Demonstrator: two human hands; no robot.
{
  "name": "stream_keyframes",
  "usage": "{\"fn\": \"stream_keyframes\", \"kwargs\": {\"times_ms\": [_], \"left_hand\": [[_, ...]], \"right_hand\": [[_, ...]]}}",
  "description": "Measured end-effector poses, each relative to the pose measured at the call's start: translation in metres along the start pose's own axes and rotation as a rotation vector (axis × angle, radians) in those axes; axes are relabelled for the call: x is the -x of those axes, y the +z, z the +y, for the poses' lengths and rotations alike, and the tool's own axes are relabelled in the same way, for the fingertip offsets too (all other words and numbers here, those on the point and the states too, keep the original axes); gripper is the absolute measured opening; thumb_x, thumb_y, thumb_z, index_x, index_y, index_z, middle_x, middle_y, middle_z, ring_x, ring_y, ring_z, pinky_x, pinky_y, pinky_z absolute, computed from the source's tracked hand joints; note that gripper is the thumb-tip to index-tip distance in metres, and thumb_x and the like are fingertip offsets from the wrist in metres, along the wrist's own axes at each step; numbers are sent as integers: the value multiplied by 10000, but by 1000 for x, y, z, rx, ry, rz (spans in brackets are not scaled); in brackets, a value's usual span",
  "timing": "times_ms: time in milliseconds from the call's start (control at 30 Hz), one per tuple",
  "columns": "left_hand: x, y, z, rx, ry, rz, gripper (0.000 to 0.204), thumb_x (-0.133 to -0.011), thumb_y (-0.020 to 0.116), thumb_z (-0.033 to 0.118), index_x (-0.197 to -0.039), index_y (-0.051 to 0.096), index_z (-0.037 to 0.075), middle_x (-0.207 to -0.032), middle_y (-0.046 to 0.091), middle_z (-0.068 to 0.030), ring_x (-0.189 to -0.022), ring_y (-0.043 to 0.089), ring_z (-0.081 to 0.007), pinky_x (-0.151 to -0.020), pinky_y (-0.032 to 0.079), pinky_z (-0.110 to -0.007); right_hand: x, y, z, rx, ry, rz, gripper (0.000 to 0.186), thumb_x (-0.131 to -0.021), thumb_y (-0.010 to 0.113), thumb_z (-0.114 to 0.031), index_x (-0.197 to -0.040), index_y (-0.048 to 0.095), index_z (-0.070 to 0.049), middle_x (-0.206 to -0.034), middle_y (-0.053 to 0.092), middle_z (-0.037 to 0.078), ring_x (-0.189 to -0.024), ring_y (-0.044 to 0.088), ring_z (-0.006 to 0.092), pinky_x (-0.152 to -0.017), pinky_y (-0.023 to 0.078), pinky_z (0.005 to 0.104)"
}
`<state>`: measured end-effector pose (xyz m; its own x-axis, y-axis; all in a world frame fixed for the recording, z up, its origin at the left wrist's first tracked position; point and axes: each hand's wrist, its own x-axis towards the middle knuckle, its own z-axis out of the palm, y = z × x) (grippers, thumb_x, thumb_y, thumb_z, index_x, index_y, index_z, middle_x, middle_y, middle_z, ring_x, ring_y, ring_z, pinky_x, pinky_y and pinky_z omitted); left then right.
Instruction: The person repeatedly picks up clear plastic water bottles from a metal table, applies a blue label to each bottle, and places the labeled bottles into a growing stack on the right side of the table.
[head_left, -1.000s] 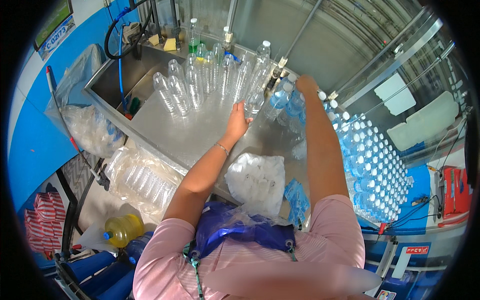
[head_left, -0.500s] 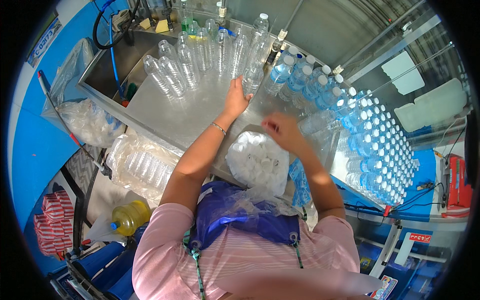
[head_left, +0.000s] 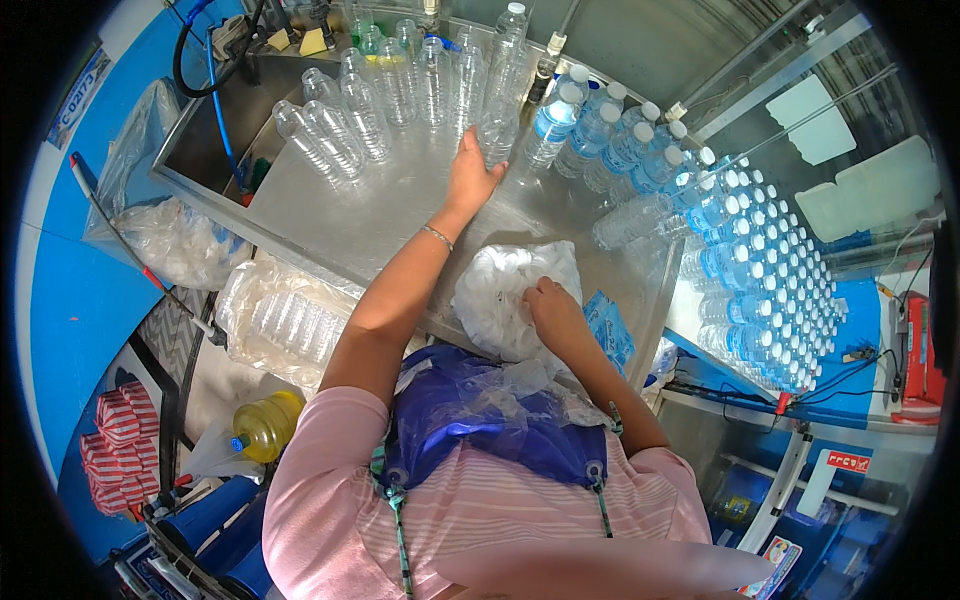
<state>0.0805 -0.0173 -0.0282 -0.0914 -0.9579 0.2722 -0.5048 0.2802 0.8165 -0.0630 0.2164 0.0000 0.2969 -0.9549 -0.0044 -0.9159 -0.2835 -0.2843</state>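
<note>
My left hand (head_left: 474, 184) reaches to the back of the steel counter and grips the lower part of a clear plastic bottle (head_left: 497, 138), between thumb and fingers. The bottle stands upright, its upper part overlapping other clear bottles behind it. Close to my body, my right hand (head_left: 556, 312) dips into a plastic bag of white bottle caps (head_left: 500, 285). Its fingers are curled, with the tips against the caps; what they pinch, if anything, is hidden. Several uncapped, unlabelled bottles (head_left: 397, 90) stand in a group to the left of the gripped one.
Capped, blue-labelled bottles (head_left: 600, 140) line the counter's right, with many more (head_left: 760, 290) beyond its edge. A sink (head_left: 225, 125) lies far left. Blue printed film (head_left: 608, 330) rests right of the caps bag. Wrapped bottles (head_left: 290, 320) and a yellow jug (head_left: 268, 425) sit below left.
My right hand has come down from above the counter into the bag of caps. My left hand stays at the clear bottle; the whole view has shifted slightly.
</note>
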Motion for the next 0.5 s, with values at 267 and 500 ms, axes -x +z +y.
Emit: {"fn": "stream_keyframes", "kwargs": {"times_ms": [267,500], "left_hand": [[13,-31,20,-148,-124,-135,775,-710,815,232,-1278,388,-78,-999,643,-273,-932,643,-414,-823,507,-450],[20,-44,21,-58,-83,-219,787,-688,823,218,-1282,389,-60,-882,656,-229,-858,655,-392,-766,511,-440]], "right_hand": [[-9,-11,15,26,-28,7,75,-786,578,-53,-853,611,-45,-877,593,156,-830,618,345,-730,512,436],[-84,-71,33,-358,60,8,102,-782,612,-62,-870,662,-70,-886,666,158,-875,643,318,-716,501,407]]}}
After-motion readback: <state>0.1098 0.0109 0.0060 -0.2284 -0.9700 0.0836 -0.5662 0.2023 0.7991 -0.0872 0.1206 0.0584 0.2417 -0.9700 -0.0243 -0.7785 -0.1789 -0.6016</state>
